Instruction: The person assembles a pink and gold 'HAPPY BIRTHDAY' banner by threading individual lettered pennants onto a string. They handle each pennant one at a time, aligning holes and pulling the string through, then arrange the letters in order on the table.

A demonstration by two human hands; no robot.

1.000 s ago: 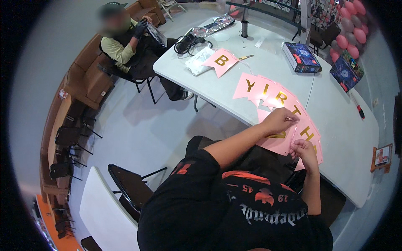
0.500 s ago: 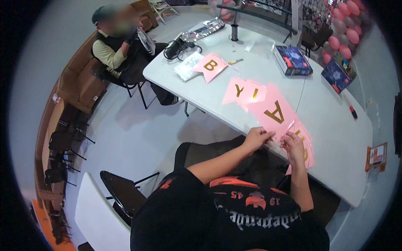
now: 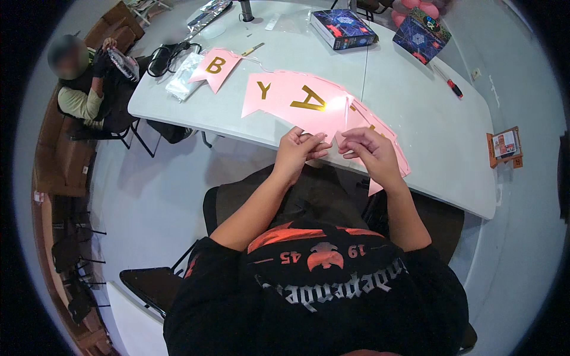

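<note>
A pink swallowtail pennant with a gold letter lies at the table's front edge, its near corner pinched between my left hand's thumb and fingers. Just right of it, my right hand has its fingers curled together beside a pink corner; whatever they hold is hidden. Overlapping pennants fan out on both sides: one with a gold letter to the left, several more beneath and beyond my right hand. Farther left, a separate pennant trails a thin white string.
The white table carries a yellow cutter, a clear plastic packet, a black cable, a dark blue box and a red-handled screwdriver. A blue panel stands tilted near the wall. At far left sits another person.
The view has swung right, shifting the scene left. The lettered pennant by my left hand now covers the neighbour that showed beside it. My right hand has drawn slightly away from my left.
</note>
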